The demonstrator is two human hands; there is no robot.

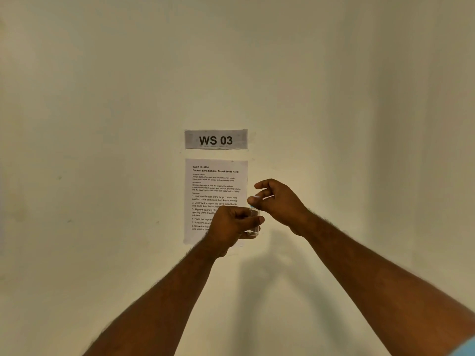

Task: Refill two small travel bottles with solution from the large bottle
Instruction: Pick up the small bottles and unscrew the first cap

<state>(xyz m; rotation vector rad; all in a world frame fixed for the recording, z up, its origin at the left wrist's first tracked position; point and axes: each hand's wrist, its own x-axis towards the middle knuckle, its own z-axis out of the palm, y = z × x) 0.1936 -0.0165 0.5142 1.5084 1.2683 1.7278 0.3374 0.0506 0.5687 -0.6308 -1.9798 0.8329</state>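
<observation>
Pale wall [102, 124] fills the frame, "WS 03" sign [216, 139] at centre, instruction sheet [216, 186] just below it. Left hand [231, 227] is wrapped around a small clear travel bottle [253, 223], held up in front of the sheet's lower right corner. Right hand [277, 201] sits just above the bottle's top, fingertips [253, 200] pinched at a cap too blurred to make out.

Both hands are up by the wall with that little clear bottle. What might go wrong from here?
1. The left hand holds the small bottle in mid-air with no surface in view under it; a slip would likely drop it.
2. The right hand pinches at the bottle's top; a loose cap could fall out of sight.
3. The head faces the instruction sheet, so the large bottle is unseen.
</observation>
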